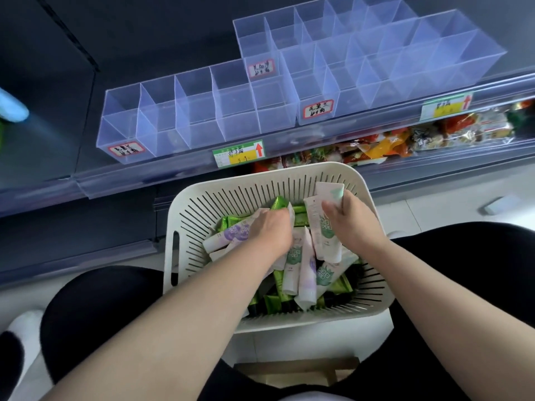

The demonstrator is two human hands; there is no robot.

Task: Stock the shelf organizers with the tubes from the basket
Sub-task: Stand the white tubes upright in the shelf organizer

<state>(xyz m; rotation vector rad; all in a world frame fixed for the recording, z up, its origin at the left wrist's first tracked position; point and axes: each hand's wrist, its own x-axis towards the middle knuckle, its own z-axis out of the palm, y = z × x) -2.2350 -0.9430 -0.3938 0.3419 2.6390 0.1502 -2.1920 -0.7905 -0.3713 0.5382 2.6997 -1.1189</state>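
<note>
A white slotted basket (202,204) sits between my knees, filled with several tubes: white ones with green print, white ones with purple print, and green ones. My right hand (351,219) grips two white-and-green tubes (322,227), their flat ends pointing up toward the basket's far wall. My left hand (270,230) reaches into the pile, fingers curled down onto a white tube with purple print (231,234). Clear plastic shelf organizers (185,111) stand on the shelf above the basket, their compartments holding nothing.
A second row of clear organizers (376,53) runs back and to the right. Price tags (238,153) hang on the shelf rail. Snack packets (376,146) fill the lower shelf behind the basket. A wooden stool (289,371) supports the basket.
</note>
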